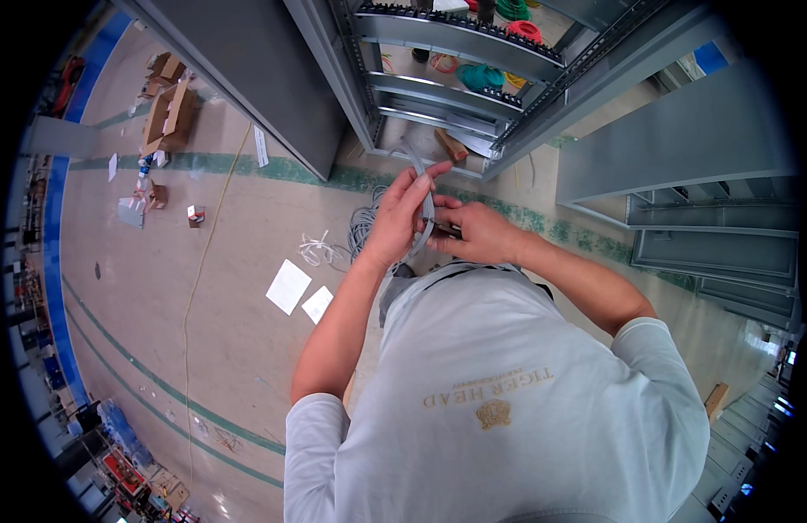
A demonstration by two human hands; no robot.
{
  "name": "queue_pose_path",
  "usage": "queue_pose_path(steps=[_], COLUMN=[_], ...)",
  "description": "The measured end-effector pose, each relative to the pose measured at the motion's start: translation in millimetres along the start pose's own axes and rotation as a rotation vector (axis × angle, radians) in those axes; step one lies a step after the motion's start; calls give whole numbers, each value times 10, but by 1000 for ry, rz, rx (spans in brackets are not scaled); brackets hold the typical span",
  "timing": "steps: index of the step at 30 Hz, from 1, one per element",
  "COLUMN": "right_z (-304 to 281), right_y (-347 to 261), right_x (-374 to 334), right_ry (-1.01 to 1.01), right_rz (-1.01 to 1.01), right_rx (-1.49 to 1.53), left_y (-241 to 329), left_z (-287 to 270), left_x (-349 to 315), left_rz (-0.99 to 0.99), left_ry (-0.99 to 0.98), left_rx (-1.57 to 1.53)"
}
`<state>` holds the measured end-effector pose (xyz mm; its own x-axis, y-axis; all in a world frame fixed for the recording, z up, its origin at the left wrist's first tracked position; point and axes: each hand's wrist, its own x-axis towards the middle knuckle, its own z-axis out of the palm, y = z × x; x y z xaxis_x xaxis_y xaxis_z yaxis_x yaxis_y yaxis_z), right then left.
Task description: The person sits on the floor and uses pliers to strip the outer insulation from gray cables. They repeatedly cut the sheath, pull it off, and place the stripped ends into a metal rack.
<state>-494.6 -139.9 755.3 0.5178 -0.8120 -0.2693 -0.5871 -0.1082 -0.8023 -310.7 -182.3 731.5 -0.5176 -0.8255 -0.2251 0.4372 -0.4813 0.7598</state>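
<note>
Toward the left edge of the floor (238,375), beyond the yellow line (188,301) that runs along it, you have an open cardboard box (166,131) and, nearer you, a small red-and-white box (195,216). Right of that line, two white sheets (288,286) lie just beside each other, with a tangle of white cord (315,249) near them. A coil of grey cable (360,231) rests on the floor, partly hidden behind your left hand (399,213).

That hand is curled, its thumb and fingers pinching the grey strands (428,202), which are held up in front of your body, short of the cabinet's near bottom edge. Inside the open grey cabinet (456,37), a brown block (451,146) lies by that edge. Your right hand (484,232) is closed around a dark tool (450,230) just beside the strands; whether its tip touches them, you cannot tell. Farther right stands another grey cabinet (717,250).
</note>
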Motion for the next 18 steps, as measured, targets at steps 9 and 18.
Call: queue_pose_path(steps=[9,18], right_z=[-152,6], right_y=[348,382], right_x=[-199,-202], right_ry=[-265,-196], right_rz=[81,-41], right_rx=[227,198], left_y=[-141,-204], left_z=[0,73], left_x=[-171,-153], left_rz=[-42,-106], left_ry=[47,14], left_rx=[7,-8])
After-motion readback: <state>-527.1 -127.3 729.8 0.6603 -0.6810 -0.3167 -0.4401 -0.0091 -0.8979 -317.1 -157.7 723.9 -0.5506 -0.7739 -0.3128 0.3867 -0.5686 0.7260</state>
